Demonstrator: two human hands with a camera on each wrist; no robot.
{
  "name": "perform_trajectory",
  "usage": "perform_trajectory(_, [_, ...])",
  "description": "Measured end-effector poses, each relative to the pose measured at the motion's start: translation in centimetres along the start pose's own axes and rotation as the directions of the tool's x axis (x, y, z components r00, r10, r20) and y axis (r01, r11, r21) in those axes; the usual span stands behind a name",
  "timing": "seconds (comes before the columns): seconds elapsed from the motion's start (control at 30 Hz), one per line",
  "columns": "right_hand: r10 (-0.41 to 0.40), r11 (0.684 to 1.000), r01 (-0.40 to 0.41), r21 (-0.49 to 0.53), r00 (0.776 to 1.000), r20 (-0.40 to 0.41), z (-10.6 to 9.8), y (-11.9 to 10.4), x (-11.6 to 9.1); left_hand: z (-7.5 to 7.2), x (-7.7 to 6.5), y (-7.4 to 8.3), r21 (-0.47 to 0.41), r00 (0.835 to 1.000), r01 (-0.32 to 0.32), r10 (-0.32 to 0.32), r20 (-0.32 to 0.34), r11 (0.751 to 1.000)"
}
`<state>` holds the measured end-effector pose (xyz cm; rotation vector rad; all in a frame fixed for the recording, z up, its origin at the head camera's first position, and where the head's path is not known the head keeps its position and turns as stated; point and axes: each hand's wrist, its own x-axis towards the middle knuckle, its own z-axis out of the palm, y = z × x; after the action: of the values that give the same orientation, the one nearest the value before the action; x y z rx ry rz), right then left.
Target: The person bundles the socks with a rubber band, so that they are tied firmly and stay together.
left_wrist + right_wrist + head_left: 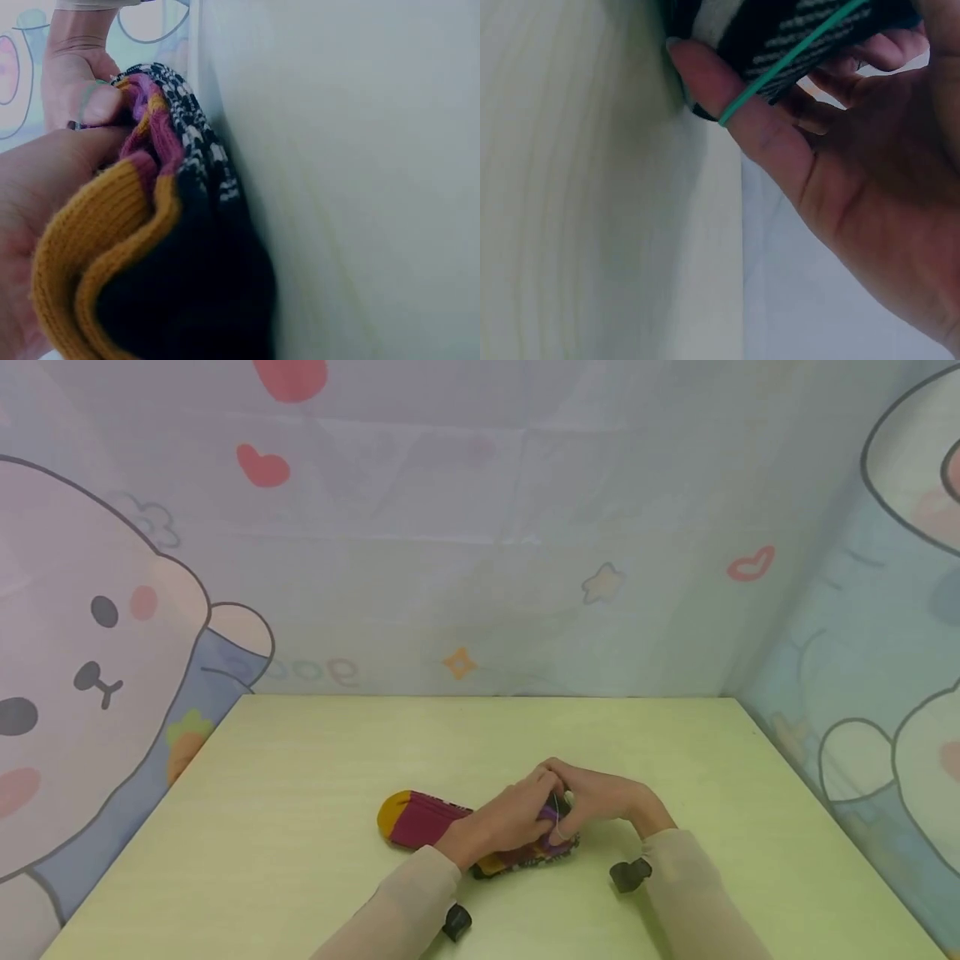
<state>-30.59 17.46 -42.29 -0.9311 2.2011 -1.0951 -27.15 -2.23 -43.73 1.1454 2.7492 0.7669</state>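
A folded bundle of socks point(431, 820), maroon with a mustard toe and black-and-white patterned parts, lies on the table. My left hand point(506, 818) grips the bundle near its right part; in the left wrist view, mustard and maroon knit folds point(112, 225) lie beside that hand. Around the bundle's right end curves my right hand point(603, 797), its thumb and fingers on opposite sides. A thin green rubber band point(787, 64) loops over the right thumb point(739, 112) and stretches across the black-and-white knit. Both hands meet at this end, hiding part of the socks.
The pale wood-grain table point(315, 743) extends around the hands, with its back edge against a printed cloth backdrop point(450, 568). Cloth also hangs along both sides. Dark wrist cameras point(630, 875) sit below both wrists, close over the table.
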Motion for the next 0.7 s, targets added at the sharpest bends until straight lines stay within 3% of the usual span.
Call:
perform_trajectory(0.27, [0.010,0.999,-0.009,-0.046,1.000,0.024,-0.1,0.2,-0.1,0.1,0.1,0.5,0.137,0.996,-0.035,0.046,-0.074,0.990])
perform_trajectory(0.43, [0.022,1.000,-0.022,-0.008,1.000,0.007,-0.4,1.1,-0.2,-0.5,-0.4,0.8,0.132,0.993,-0.031,0.045,-0.108,0.991])
perform_trajectory(0.7, [0.014,1.000,-0.014,0.007,1.000,-0.011,-0.7,1.7,-0.6,-0.9,-1.1,0.9,0.105,0.994,0.069,-0.059,-0.095,0.992])
